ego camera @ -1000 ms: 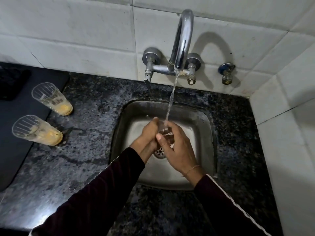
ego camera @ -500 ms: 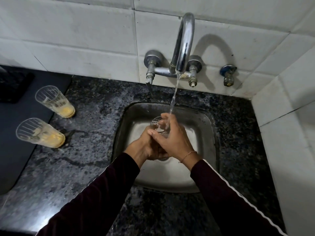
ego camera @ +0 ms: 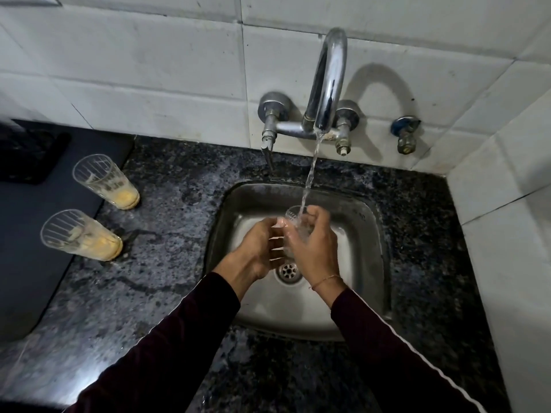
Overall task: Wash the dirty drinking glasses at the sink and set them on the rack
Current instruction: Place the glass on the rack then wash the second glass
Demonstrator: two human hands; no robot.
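Observation:
Over the steel sink I hold a clear drinking glass upright under the running water from the chrome tap. My right hand is wrapped around the glass from the right. My left hand presses its fingers against the glass's left side. Most of the glass is hidden by my fingers; only its rim and part of the wall show. Two dirty glasses with yellow residue stand on the counter at the left, one farther and one nearer.
The dark speckled stone counter surrounds the sink. A dark mat lies at the left edge. White tiled walls close off the back and the right side. A small valve sits on the wall right of the tap. The drain shows below my hands.
The glass has been raised and turned upright under the stream, its rim now showing above my fingers. My left hand's fingers have spread along its side.

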